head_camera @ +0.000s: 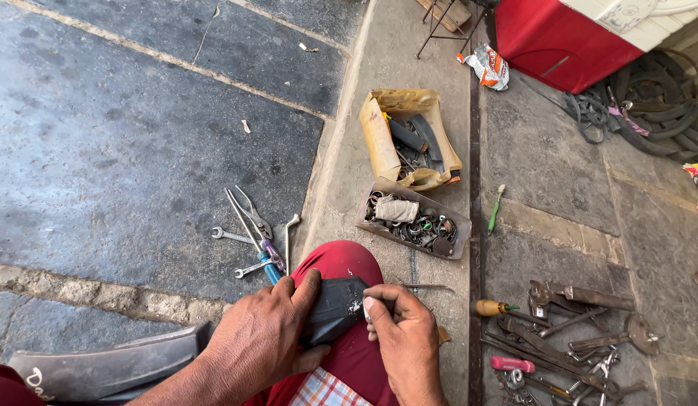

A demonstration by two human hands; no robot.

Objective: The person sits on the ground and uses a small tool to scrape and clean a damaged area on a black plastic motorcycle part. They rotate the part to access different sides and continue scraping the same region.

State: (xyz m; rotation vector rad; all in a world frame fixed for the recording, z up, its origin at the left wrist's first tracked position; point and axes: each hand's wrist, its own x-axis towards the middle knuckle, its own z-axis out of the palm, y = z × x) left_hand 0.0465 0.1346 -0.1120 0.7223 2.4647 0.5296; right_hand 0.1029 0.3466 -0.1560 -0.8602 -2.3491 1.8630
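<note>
The left hand [262,334] holds a piece of black rubber [334,308] against a knee clad in red cloth [341,263]; its grip is closed around the piece, thumb on top. The right hand [402,331] meets the same piece at its right edge, the fingertips pinched narrow on the rubber. The rubber sits low in the view, at centre, between the two hands.

A black tyre section [108,368] lies on the floor at the lower left. Just beyond the left hand, spanners and pliers [255,237] lie together on the dark stone floor [101,150]. To the right, a heap of rusty hand tools [567,331] lies on the paving, with a yellow-handled screwdriver [492,307] at its near edge.

Past the knee stands a shallow cardboard tray [375,222] of small metal rings. Behind it, touching, is a torn cardboard box [379,135] with dark parts inside. A green-handled brush [496,209] lies beside the tray. Farthest off are a red cabinet [552,37] and a pile of black tyres and tubes [650,98].
</note>
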